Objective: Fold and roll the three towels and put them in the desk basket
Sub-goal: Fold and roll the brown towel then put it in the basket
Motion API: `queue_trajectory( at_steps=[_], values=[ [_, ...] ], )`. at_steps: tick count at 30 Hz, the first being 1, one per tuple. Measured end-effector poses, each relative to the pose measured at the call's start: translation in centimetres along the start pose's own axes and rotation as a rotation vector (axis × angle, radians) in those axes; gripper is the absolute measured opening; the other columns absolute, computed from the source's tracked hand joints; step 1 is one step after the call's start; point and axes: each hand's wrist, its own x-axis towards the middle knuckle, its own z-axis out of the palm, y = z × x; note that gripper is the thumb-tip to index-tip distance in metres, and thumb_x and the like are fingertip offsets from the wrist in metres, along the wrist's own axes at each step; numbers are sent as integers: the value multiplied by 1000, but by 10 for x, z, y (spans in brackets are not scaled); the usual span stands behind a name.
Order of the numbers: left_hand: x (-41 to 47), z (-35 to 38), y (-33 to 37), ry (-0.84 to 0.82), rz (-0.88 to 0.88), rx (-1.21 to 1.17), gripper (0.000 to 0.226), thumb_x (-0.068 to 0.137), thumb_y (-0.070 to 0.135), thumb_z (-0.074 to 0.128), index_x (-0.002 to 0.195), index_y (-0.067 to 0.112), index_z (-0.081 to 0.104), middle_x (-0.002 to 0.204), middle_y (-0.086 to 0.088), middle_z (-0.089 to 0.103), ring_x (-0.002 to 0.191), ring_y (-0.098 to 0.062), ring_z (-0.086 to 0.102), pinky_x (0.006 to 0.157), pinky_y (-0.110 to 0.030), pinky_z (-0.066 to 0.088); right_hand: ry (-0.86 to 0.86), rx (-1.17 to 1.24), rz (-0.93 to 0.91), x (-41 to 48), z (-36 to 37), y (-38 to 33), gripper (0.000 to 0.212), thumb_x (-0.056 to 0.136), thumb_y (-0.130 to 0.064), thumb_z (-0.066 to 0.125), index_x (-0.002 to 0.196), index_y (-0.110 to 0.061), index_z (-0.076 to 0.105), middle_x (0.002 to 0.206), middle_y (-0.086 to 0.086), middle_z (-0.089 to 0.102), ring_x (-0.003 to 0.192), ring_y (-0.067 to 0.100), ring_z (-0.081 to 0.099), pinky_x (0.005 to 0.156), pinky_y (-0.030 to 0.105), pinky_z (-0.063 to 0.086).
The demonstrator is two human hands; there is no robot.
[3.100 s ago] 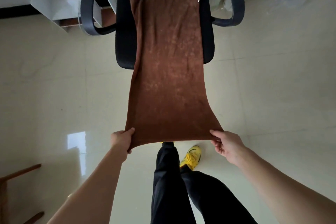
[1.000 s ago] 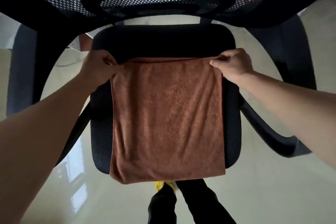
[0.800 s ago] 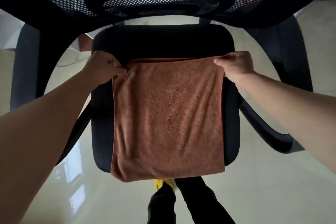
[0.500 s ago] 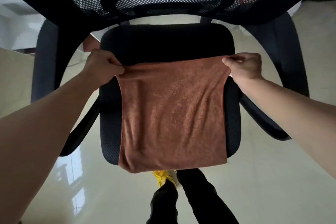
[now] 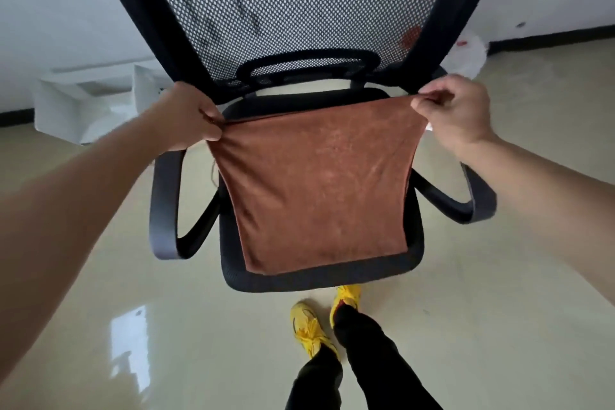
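A brown towel (image 5: 319, 190), folded in half, hangs stretched between my two hands above the seat of a black office chair (image 5: 319, 278). My left hand (image 5: 189, 116) pinches its top left corner. My right hand (image 5: 456, 110) pinches its top right corner. The towel's lower folded edge reaches near the front of the seat; whether it touches the seat I cannot tell. No basket and no other towels are in view.
The chair's mesh backrest (image 5: 299, 3) rises close in front of me, with armrests (image 5: 164, 206) on both sides. White shelf units (image 5: 83, 100) stand by the left wall and a white bag (image 5: 469, 53) lies at the back right. My feet in yellow shoes (image 5: 309, 329) stand on glossy tiles.
The long towel was folded in half onto the seat. Since then both hands have lifted its top corners up and back, so it no longer lies flat. The view has tilted up.
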Motion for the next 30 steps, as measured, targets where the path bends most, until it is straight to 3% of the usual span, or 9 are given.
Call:
queue_trajectory(
  at_steps=[4, 9, 12, 16, 19, 22, 24, 27, 30],
  values=[
    [-31, -42, 28, 117, 46, 45, 21, 73, 1, 71, 93, 5, 74, 84, -8, 64, 77, -20, 55, 70, -26, 40, 44, -7, -63, 3, -29, -31, 27, 83, -19, 69, 109, -15, 68, 91, 3, 65, 83, 15, 61, 82, 30, 53],
    [-65, -80, 44, 184, 97, 56, 14, 69, 6, 76, 78, 10, 67, 85, -7, 65, 83, -25, 60, 71, -32, 45, 103, -54, -161, -7, -66, -69, 23, 87, -21, 64, 107, -12, 71, 98, -3, 67, 90, 11, 62, 88, 28, 52],
    [-76, -78, 45, 211, 127, 89, 15, 68, 7, 77, 73, 12, 63, 75, -2, 57, 79, -22, 53, 63, -28, 38, 104, -116, -194, -23, -73, -68, 22, 87, -21, 63, 106, -13, 71, 102, 1, 69, 95, 17, 63, 90, 33, 51],
    [-94, -45, 37, 228, 144, 117, 18, 67, 3, 73, 65, 11, 57, 64, 2, 47, 73, -21, 45, 58, -28, 28, 57, -193, -194, -61, -68, -44, 19, 87, -20, 64, 104, -14, 70, 104, 3, 67, 91, 15, 60, 84, 29, 46],
    [-114, 6, 12, 128, 171, 175, 15, 68, 2, 72, 71, 11, 61, 66, 1, 52, 74, -25, 51, 60, -28, 26, -41, -324, -186, -105, -59, -8, 14, 86, -19, 66, 100, -17, 70, 98, 3, 65, 89, 20, 59, 75, 30, 43],
    [-137, 67, -20, -38, 185, 249, 10, 69, 3, 65, 75, 10, 64, 79, -5, 65, 84, -28, 59, 67, -27, 36, -201, -445, -172, -153, -48, 30, 14, 82, -14, 69, 95, -17, 70, 93, 0, 65, 93, 24, 59, 73, 32, 43],
    [-154, 107, -39, -164, 153, 280, 12, 72, 4, 59, 73, 16, 57, 81, -5, 65, 86, -28, 60, 69, -29, 42, -315, -501, -151, -185, -40, 54, 13, 80, -13, 71, 92, -17, 70, 91, 0, 65, 92, 25, 61, 71, 33, 44],
    [-183, 157, -61, -278, 140, 308, 18, 72, 5, 51, 72, 22, 45, 80, -5, 61, 87, -32, 61, 65, -28, 35, -488, -624, -85, -229, -31, 88, 12, 81, -20, 71, 91, -24, 69, 91, -2, 64, 92, 24, 61, 69, 33, 46],
    [-213, 190, -78, -395, 101, 280, 19, 73, 7, 50, 77, 25, 48, 84, -2, 58, 92, -29, 60, 67, -27, 36, -653, -669, 21, -265, -28, 114, 12, 82, -27, 67, 93, -31, 68, 96, -6, 63, 92, 20, 62, 69, 28, 42]
  ],
)
